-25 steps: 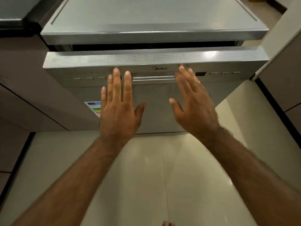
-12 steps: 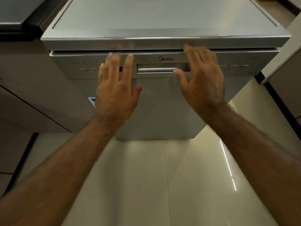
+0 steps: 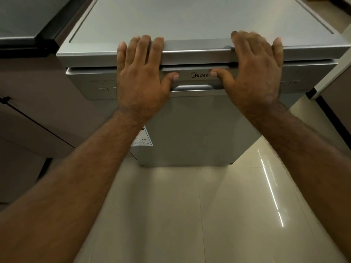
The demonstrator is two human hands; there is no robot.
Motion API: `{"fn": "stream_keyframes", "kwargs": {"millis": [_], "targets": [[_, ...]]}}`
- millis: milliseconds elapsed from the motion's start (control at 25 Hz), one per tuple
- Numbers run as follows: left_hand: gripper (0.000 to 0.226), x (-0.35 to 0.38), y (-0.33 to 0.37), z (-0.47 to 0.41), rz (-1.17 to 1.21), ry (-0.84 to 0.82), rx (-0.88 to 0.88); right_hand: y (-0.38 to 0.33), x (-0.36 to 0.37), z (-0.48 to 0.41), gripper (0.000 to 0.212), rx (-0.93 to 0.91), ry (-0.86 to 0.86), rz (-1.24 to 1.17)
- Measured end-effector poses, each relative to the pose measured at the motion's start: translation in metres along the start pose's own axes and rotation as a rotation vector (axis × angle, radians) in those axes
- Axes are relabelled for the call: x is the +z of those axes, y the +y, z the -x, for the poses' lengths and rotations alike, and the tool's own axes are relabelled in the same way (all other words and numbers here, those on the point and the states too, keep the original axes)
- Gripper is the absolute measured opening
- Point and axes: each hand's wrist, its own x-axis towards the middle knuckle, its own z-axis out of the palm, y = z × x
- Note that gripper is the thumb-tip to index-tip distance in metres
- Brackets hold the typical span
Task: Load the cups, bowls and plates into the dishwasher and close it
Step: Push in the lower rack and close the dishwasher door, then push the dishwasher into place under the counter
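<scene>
A pale tiled floor (image 3: pixel 171 215) carries the dishwasher (image 3: pixel 190 19), its door (image 3: pixel 199 130) shut flush under the top. The left hand (image 3: pixel 140 82) and right hand (image 3: pixel 256 76) press flat on the door's upper band. Their fingers (image 3: pixel 145 50) are straight, holding nothing, and reach over the top's front edge on either side of the handle (image 3: pixel 197 87).

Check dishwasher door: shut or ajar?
Shut: the door stands upright, flush under the top, only a thin seam. The left hand and right hand press flat on it. Latched: cannot tell.
</scene>
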Motion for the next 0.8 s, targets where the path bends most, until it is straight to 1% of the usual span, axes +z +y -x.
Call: {"fn": "stream_keyframes", "kwargs": {"millis": [240,440,600,800], "targets": [[0.063,0.008,0.008,-0.005,0.028,0.067,-0.061,-0.003,0.005,-0.006,0.077,0.068,0.063,-0.059],[0.064,0.011,0.005,-0.003,0.025,0.091,-0.058,-0.003,0.006,-0.005,0.075,0.078,0.093,-0.092],[0.066,0.013,0.004,-0.004,0.009,0.088,-0.050,-0.003,0.009,-0.003,0.074,0.056,0.106,-0.074],[0.066,0.009,0.005,-0.003,-0.003,0.055,-0.050,-0.002,0.007,-0.003,0.075,0.061,0.077,-0.081]]}}
